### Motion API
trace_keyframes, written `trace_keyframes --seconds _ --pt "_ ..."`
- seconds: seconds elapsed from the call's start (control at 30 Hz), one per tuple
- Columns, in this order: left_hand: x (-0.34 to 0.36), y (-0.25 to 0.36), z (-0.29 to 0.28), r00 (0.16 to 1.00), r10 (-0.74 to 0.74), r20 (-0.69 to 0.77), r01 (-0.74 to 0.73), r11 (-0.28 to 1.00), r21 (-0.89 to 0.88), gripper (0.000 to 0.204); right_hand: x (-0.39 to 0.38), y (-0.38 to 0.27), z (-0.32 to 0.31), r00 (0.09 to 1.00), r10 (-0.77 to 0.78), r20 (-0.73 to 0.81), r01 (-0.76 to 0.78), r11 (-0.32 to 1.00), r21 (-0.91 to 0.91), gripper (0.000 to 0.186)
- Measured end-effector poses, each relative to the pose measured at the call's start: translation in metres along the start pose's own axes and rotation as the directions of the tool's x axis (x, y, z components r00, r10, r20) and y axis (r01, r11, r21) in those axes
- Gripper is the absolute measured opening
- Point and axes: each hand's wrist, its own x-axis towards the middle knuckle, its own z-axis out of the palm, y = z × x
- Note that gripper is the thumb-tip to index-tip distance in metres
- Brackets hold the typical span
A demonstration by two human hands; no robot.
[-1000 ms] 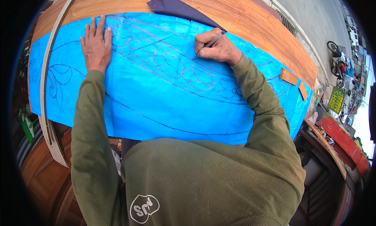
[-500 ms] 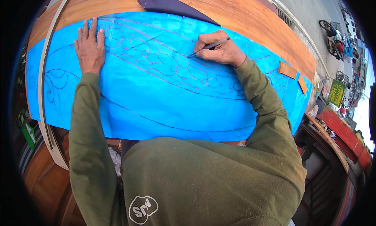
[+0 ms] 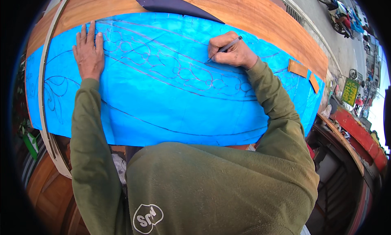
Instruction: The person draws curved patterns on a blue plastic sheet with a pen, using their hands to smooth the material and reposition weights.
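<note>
1. Pen shifted rightward along a drawn line since the earlier frame: the slim dark-grey pen (image 3: 230,44), pinched by the right hand (image 3: 233,52), its tip at the large blue sheet (image 3: 183,117) beneath.
2. Apparently line-drawing; the next stroke calls for a steady pinch.
3. Left of that grip, the left hand (image 3: 90,59) lies flat, gripping nothing.
4. Just beyond the grip: the sheet's far edge, then brown wooden tabletop (image 3: 264,27); more room bodyward.

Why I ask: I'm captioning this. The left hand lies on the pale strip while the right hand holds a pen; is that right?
Not the strip: the head view shows the left hand lying on the blue sheet while the right hand holds a pen.
</note>
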Motion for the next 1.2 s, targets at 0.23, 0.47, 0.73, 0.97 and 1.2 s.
trace_keyframes --seconds 0.23,0.47,0.73,0.97,1.2 --pt "-0.003 -0.003 -0.001 1.000 -0.001 0.003 0.001 1.000 -0.008 0.060 -0.011 0.003 -0.007 0.997 0.037 0.070 -0.034 0.998 -0.047 0.017" --pt "0.003 0.000 -0.002 1.000 0.015 0.011 -0.015 1.000 -0.014 0.060 -0.031 -0.006 -0.019 0.998 0.048 -0.029 -0.048 0.999 -0.004 0.009" --pt "0.000 0.001 -0.005 0.998 -0.008 0.070 0.010 1.000 -0.029 0.062 -0.108 -0.056 0.053 0.451 -0.005 -0.892 0.129 0.990 0.059 0.010" --pt "0.004 0.003 -0.007 0.994 0.039 0.100 -0.032 0.997 -0.066 0.061 -0.105 -0.033 0.169 0.125 0.124 -0.984 0.037 0.991 0.130 0.006" --pt "0.003 -0.002 -0.011 0.987 0.023 0.158 -0.009 0.996 -0.091 0.063 -0.062 -0.049 0.180 0.075 0.059 -0.995 -0.199 0.979 0.043 0.006"
